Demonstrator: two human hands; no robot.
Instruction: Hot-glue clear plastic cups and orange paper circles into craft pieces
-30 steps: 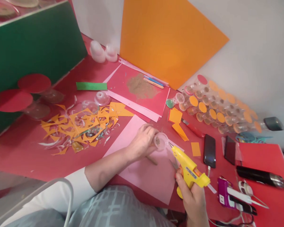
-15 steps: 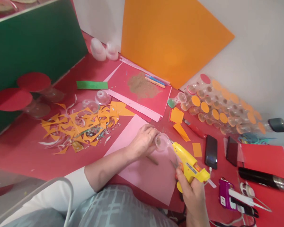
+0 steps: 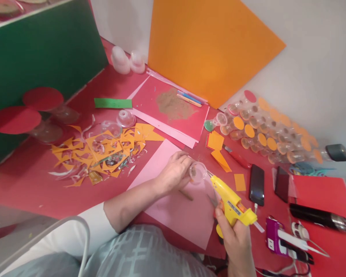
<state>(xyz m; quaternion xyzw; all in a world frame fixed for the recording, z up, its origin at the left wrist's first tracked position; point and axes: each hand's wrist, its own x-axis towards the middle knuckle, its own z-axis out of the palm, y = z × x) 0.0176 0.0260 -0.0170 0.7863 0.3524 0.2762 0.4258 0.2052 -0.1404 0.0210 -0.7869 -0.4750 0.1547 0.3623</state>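
My left hand (image 3: 175,169) is closed around a small clear plastic piece with a round open rim (image 3: 198,172), held over a pink sheet (image 3: 187,221). In my right hand (image 3: 233,231) is a yellow hot glue gun (image 3: 230,200), its nozzle tip close to that rim. Whether the nozzle touches the rim I cannot tell. Partly hidden behind the glue gun, a pointed metal blade (image 3: 212,200) lies on the pink sheet. A thin brown stick (image 3: 186,195) lies just below my left hand.
Orange paper scraps (image 3: 103,152) heap to the left. Clear hourglass-shaped pieces with orange discs (image 3: 265,127) stand in rows at right. Nearby lie a red-handled tool (image 3: 238,157), a phone (image 3: 257,184), a purple power adapter (image 3: 273,236) and cables. A green board (image 3: 46,65) stands at left.
The glue gun has shifted very slightly to the right. Otherwise both hands keep nearly the same position, with the clear piece still in my left hand.
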